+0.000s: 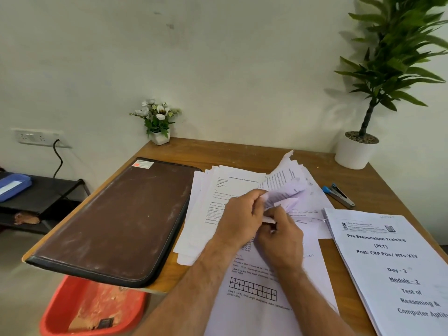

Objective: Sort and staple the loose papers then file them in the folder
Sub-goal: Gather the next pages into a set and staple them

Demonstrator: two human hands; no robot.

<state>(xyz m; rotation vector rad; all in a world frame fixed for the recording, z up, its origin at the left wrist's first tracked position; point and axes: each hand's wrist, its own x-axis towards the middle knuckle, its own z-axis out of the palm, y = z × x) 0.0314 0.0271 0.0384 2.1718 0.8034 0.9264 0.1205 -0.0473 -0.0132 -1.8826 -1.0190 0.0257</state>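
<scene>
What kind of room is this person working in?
Probably a small office or study corner: a wooden desk against a wall, strewn with printed papers, plus a brown folder and stapler.

Loose papers (228,190), folder (116,219), stapler (339,195)
White printed sheets fan untidily mid-surface, some curled upward; closed brown folder lies left of them; blue stapler right.

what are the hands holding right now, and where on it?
Both the left hand and right hand pinch a bunch of loose papers at their lower, near edge; the sheets fan up and away above the pile.
</scene>
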